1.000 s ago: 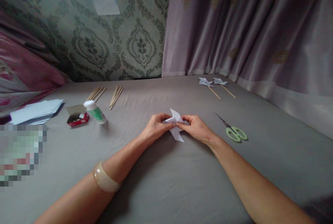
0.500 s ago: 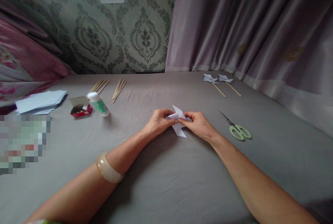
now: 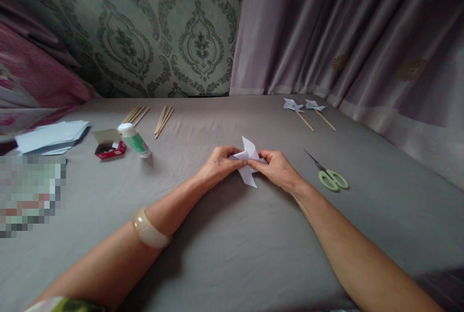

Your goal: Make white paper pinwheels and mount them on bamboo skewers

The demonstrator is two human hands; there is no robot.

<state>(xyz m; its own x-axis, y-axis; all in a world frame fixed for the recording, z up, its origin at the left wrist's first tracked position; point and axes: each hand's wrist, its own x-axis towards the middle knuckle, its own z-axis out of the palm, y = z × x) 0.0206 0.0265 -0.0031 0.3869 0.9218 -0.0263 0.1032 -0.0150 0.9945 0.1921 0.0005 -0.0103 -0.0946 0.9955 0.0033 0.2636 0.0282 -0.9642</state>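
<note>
A white folded paper pinwheel [image 3: 248,147] is held up in front of me between both hands, its pointed blades sticking out above and below my fingers. My left hand [image 3: 222,163] pinches its left side, thumb toward the centre. From the right, my right hand [image 3: 276,168] grips it the same way, and the two thumb tips meet near the middle. My fingers hide the back of the paper. To the right of my right hand lie scissors [image 3: 328,174] with light green handles, blades pointing away.
Two finished paper pinwheels on sticks [image 3: 303,120] lie at the back right. Wooden sticks [image 3: 165,121] rest in two groups at the back left. Nearer stand a glue bottle [image 3: 135,140] and an open red box [image 3: 110,149] of small items. White paper sheets [image 3: 52,137] are stacked at far left.
The view has tipped slightly downward, so everything sits a little higher in the picture. Both hands keep their pinch on the pinwheel, with only small finger shifts.
</note>
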